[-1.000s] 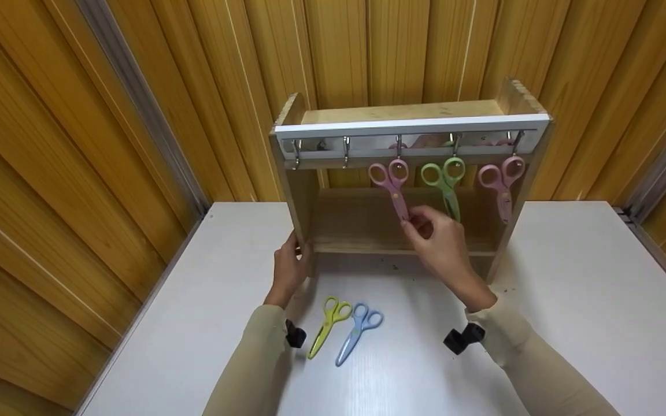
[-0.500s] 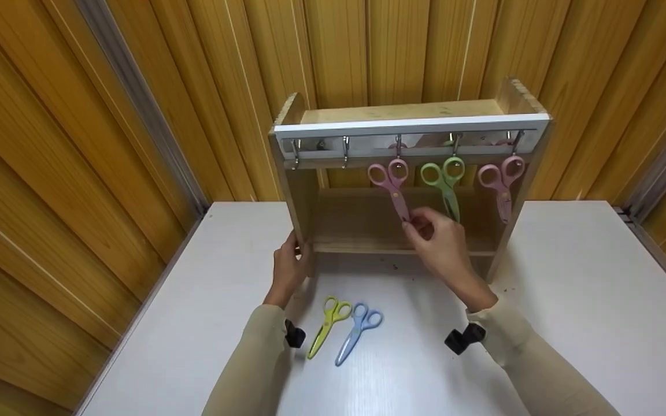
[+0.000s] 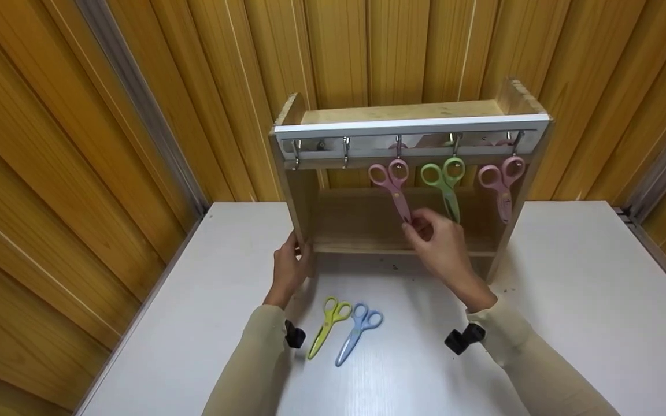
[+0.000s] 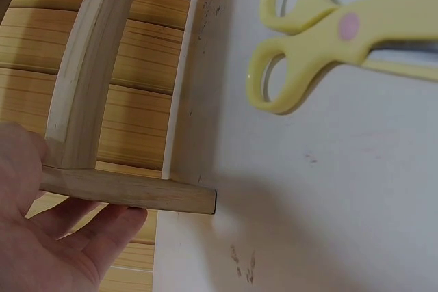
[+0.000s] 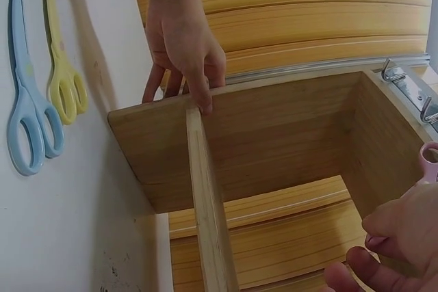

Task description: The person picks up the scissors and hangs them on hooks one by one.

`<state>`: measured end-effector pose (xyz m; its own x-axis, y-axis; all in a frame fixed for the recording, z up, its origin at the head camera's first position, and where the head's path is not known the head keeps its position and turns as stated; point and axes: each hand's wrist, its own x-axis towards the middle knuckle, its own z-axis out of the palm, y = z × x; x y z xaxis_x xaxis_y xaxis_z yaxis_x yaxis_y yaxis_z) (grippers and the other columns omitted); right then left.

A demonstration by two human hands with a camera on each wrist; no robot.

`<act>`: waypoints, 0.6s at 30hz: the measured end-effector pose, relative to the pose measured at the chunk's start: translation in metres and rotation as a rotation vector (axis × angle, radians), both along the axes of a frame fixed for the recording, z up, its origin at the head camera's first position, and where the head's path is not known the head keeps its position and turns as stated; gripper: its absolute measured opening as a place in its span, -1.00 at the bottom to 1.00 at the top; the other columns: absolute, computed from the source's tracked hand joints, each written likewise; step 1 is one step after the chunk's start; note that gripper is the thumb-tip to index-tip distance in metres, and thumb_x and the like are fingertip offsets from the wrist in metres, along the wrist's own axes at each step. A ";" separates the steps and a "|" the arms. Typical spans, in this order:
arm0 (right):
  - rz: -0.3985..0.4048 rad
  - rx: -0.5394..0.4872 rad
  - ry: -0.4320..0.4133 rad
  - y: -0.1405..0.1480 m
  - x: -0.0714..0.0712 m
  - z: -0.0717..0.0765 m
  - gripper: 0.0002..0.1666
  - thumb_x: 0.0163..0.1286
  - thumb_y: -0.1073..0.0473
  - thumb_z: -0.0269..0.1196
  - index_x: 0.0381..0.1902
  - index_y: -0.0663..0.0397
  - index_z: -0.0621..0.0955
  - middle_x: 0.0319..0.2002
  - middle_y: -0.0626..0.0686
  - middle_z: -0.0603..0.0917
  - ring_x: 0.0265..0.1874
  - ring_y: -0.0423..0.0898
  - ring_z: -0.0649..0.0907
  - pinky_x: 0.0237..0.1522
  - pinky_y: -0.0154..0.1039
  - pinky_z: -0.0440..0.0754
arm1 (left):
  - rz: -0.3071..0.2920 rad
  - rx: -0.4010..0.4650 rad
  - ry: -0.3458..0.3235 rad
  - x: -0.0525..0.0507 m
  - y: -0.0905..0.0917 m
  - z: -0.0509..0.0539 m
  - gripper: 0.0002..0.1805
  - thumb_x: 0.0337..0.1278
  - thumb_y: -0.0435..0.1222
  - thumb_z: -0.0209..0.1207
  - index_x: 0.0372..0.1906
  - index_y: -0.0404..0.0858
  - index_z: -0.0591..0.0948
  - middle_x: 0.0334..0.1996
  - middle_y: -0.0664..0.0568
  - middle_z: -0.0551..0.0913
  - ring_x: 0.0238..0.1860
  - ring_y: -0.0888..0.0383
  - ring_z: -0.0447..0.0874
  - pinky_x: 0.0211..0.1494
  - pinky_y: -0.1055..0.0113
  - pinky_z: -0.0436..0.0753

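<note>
Barely moved | right fingers (image 3: 425, 214) pinch pink scissors (image 3: 396, 194) | left fingers (image 4: 115, 234), partly hidden, grip shelf (image 3: 344, 216)

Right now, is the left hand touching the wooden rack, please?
Touching. The right wrist view shows this plainly: the left hand grips the wooden rack at its side, one digit lying over the edge with no gap.

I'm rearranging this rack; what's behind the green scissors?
Behind the green scissors, the wooden shelf and wall show in the head view. The right hand partly covers the shelf; whatever lies behind that hand cannot be seen.
</note>
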<state>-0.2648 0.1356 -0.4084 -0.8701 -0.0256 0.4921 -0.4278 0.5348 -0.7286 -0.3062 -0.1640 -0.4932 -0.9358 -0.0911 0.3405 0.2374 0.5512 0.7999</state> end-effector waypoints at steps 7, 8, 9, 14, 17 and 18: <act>-0.008 0.010 0.001 0.000 0.001 0.002 -0.82 0.40 0.24 0.37 -0.09 0.20 0.71 -0.33 0.08 0.72 -0.38 -0.04 0.60 -0.36 -0.32 0.53 | -0.004 -0.011 0.008 0.000 0.000 0.000 -0.54 0.54 -0.30 0.09 0.42 -0.31 0.46 0.12 -0.18 0.71 0.02 -0.04 0.75 0.07 0.08 0.71; -0.010 0.013 -0.003 0.000 0.001 0.002 -0.81 0.40 0.23 0.37 -0.08 0.20 0.71 -0.33 0.08 0.72 -0.38 -0.04 0.60 -0.36 -0.31 0.53 | -0.005 -0.012 0.008 -0.001 -0.001 0.000 -0.54 0.53 -0.30 0.09 0.42 -0.31 0.47 0.12 -0.18 0.71 0.02 -0.04 0.75 0.07 0.08 0.71; -0.011 0.016 -0.009 0.000 0.001 0.002 -0.80 0.41 0.23 0.37 -0.07 0.20 0.71 -0.33 0.08 0.72 -0.38 -0.04 0.60 -0.35 -0.31 0.53 | -0.005 -0.010 0.008 -0.001 -0.001 0.000 -0.55 0.53 -0.31 0.09 0.41 -0.31 0.47 0.11 -0.19 0.71 0.02 -0.05 0.75 0.07 0.08 0.71; -0.011 0.034 -0.052 0.000 0.005 -0.001 -0.71 0.42 0.21 0.36 0.04 0.18 0.65 -0.27 0.09 0.73 -0.33 -0.02 0.63 -0.27 -0.21 0.61 | -0.008 0.004 0.002 -0.001 -0.001 0.000 -0.54 0.53 -0.31 0.08 0.42 -0.31 0.46 0.12 -0.20 0.71 0.02 -0.07 0.74 0.09 0.06 0.70; -0.030 0.058 -0.084 -0.003 0.011 -0.006 -0.56 0.41 0.19 0.37 0.19 0.17 0.57 -0.28 0.08 0.74 -0.33 -0.02 0.67 -0.25 -0.13 0.65 | -0.006 0.003 0.003 0.000 -0.002 0.000 -0.53 0.53 -0.31 0.08 0.43 -0.31 0.45 0.12 -0.20 0.71 0.03 -0.06 0.74 0.09 0.07 0.70; -0.039 0.069 -0.094 -0.004 0.013 -0.009 -0.50 0.41 0.18 0.38 0.23 0.17 0.54 -0.30 0.08 0.74 -0.35 -0.01 0.67 -0.27 -0.12 0.64 | -0.005 0.003 0.003 0.000 -0.002 0.000 -0.52 0.53 -0.30 0.09 0.44 -0.31 0.45 0.12 -0.20 0.71 0.03 -0.05 0.74 0.08 0.07 0.70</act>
